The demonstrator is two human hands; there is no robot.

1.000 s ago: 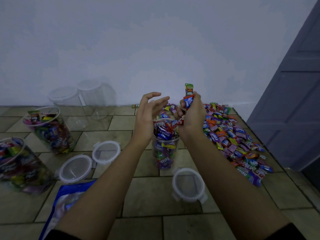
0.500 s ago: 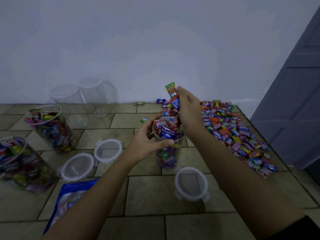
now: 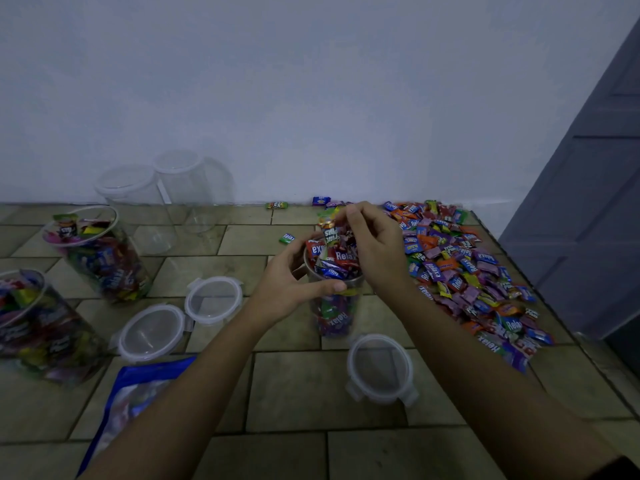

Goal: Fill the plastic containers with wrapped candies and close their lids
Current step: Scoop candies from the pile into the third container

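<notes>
Matte rectangular-tiled floor (image 3: 311, 386). At right, sprawling heap (image 3: 450, 265) of glossy wrapped sweets. Mid-floor, clear plastic cylindrical jar (image 3: 334, 317), piled past rim. Round its rim, left hand (image 3: 284, 289) curled, gripping. Over the mouth, right hand (image 3: 379, 251) curled, fingertips pinching a crinkly candy (image 3: 330, 233). Just in front, round translucent lid (image 3: 379, 368), flat.

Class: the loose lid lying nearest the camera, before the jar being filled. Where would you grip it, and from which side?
Probably pinch the lid from above by its near rim, between the two clip tabs: it lies flat on the tiled floor, so only the rim offers purchase.
</notes>
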